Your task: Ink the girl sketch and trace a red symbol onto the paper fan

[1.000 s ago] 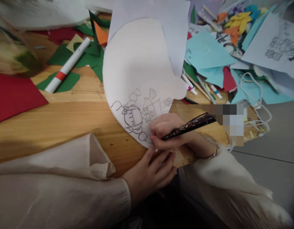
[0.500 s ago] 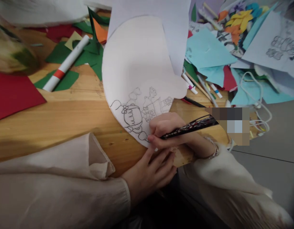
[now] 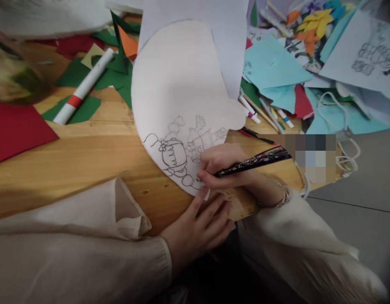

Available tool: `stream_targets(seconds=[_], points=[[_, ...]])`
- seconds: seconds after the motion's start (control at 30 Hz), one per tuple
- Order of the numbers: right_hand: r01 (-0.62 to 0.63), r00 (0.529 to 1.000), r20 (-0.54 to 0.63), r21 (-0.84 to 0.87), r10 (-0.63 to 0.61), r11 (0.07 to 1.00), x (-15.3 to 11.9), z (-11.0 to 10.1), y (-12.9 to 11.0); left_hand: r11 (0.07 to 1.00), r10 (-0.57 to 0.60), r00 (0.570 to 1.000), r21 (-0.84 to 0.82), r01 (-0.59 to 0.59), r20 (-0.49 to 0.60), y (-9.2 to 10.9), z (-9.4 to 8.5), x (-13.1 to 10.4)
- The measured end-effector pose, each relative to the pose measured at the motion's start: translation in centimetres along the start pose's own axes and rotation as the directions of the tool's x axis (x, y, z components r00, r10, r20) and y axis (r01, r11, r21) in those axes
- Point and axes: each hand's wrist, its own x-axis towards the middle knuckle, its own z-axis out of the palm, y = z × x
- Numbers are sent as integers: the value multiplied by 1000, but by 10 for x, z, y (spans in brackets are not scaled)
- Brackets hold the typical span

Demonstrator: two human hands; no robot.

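Note:
Between the fingers of my right hand [image 3: 225, 164] is a dark pen [image 3: 252, 162] with a patterned barrel, slanting up to the right. Its tip is hidden by the fingers, at the lower edge of a rounded white paper cutout [image 3: 178, 76]. The cutout carries a line drawing [image 3: 174, 156] of a figure with a fringe and a flower in its hair, and fainter figures beside it. My left hand [image 3: 197, 228] lies with fingers stretched out below the right hand, its index fingertip at the cutout's lower edge.
A white marker [image 3: 83, 86] with a red band lies on green paper [image 3: 76, 71] at left, near a red sheet [image 3: 19, 131]. Light-blue paper [image 3: 274, 63], several markers [image 3: 285, 118] and a white cord [image 3: 332, 97] crowd the right. The wooden table [image 3: 102, 156] ends at the lower right.
The view has shifted slightly, moving most things a little left. My right hand has moved up slightly with the pen still in it. My left hand stays almost in place.

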Motion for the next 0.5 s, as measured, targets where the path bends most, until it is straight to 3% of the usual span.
stream_targets(seconds=[0.1,0.5], points=[[-28,999,38,-8,28,1000,2,-1,-2,1000,-7,1000,8,7,-4,0,-1,1],[44,999,11,-27,-44,999,2,4,5,1000,1,1000,7,-1,18,1,-1,0]])
